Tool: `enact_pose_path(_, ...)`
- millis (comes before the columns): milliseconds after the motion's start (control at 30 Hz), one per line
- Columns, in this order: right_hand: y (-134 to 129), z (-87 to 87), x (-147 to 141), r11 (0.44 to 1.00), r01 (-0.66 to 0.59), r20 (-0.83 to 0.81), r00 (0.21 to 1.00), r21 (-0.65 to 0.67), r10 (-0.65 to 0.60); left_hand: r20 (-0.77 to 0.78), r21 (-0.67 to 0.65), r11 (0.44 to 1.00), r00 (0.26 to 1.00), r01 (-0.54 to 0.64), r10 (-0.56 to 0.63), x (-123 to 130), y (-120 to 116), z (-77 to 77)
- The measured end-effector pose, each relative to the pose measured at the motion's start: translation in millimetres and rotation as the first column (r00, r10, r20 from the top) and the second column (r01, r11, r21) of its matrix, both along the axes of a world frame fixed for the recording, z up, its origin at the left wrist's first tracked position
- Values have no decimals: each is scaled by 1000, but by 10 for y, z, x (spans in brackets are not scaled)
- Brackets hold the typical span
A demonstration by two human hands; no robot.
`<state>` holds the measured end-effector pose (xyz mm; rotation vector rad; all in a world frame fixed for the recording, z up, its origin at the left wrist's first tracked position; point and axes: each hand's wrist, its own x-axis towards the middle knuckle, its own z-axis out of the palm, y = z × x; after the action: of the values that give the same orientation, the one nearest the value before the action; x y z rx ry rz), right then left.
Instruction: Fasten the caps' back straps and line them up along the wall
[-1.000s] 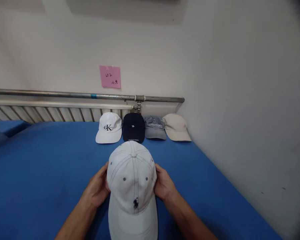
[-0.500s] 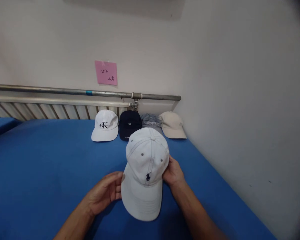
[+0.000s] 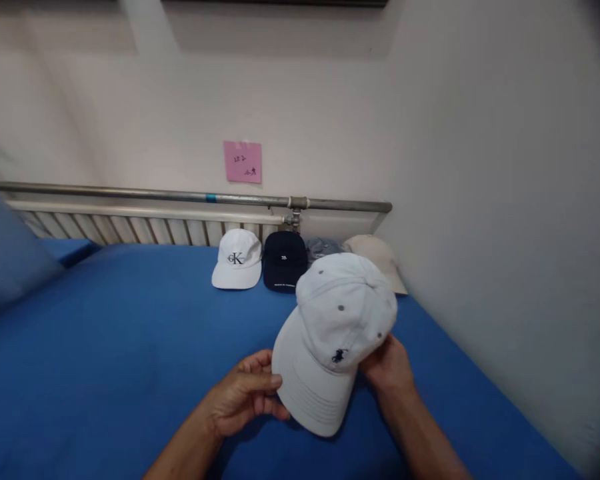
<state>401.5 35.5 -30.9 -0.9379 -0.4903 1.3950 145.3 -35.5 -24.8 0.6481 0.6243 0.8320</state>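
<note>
A white baseball cap (image 3: pixel 325 333) with a small navy embroidered horse-rider logo is held up above the blue surface, its brim tilted down and to the left. My left hand (image 3: pixel 243 393) grips the left edge of the brim, thumb on top and fingers below. On the other side, my right hand (image 3: pixel 391 370) holds the crown's lower right rim; its fingers are hidden under the cap. Behind stand a white cap (image 3: pixel 237 259) with dark letters, a black cap (image 3: pixel 285 260), a grey cap (image 3: pixel 325 247) and a beige cap (image 3: pixel 375 253), the last two partly covered by the held cap.
Blue fabric (image 3: pixel 130 347) covers the flat surface. A radiator (image 3: pixel 105 227) and a metal pipe (image 3: pixel 170 195) run along the back wall, below a pink note (image 3: pixel 243 162). A grey-white wall (image 3: pixel 505 267) borders the right side. Something blue (image 3: pixel 10 260) rises at the left edge.
The held cap has turned so its brim points more to the left, and my left thumb now lies over the brim's edge. The whole view has shifted, moving the scene rightward.
</note>
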Motion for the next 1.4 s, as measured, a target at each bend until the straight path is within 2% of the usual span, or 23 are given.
enact_pose_path(133, -28, 50, -84, 997, 83, -275, 958, -3, -80, 42, 89, 993, 997, -73, 69, -162, 81, 62)
enact_pose_path(200, -42, 54, -149, 1000, 26, -319, 947, -18, -30, 48, 133, 980, 988, -150, 145, -300, 120, 112)
enact_pose_path(333, -71, 43, -280, 983, -94, -337, 941, -156, 37, 45, 179, 916, 933, -359, 357, -658, 197, 202)
enact_pose_path(500, -115, 24, -405, 964, -167, -320, 943, -209, 94, 64, 135, 760, 771, -636, 634, -1161, 374, 220)
enact_pose_path(633, -105, -29, -440, 952, -214, -282, 948, -220, 147, 121, 69, 586, 590, -807, 798, -1502, 590, 187)
enact_pose_path(733, -77, -74, -432, 949, -231, -261, 950, -217, 171, 168, -24, 481, 471, -876, 866, -1703, 776, 155)
enact_pose_path(867, -52, -93, -422, 944, -250, -244, 950, -218, 195, 207, -62, 417, 397, -907, 894, -1916, 1071, 106)
enact_pose_path(1000, -25, -105, -428, 934, -261, -195, 957, -243, 216, 189, -103, 399, 376, -911, 907, -2040, 1409, 6)
enact_pose_path(1133, 7, -173, -436, 929, -280, -147, 957, -242, 250, 52, -195, 436, 434, -879, 899, -2073, 1676, -155)
enact_pose_path(1267, -8, -228, -471, 929, -320, -78, 947, -185, 310, -69, -254, 449, 479, -857, 875, -2131, 1768, -238)
enact_pose_path(1400, -39, -217, -511, 927, -343, -43, 939, -154, 340, -117, -240, 440, 475, -866, 872, -2254, 1742, -235)
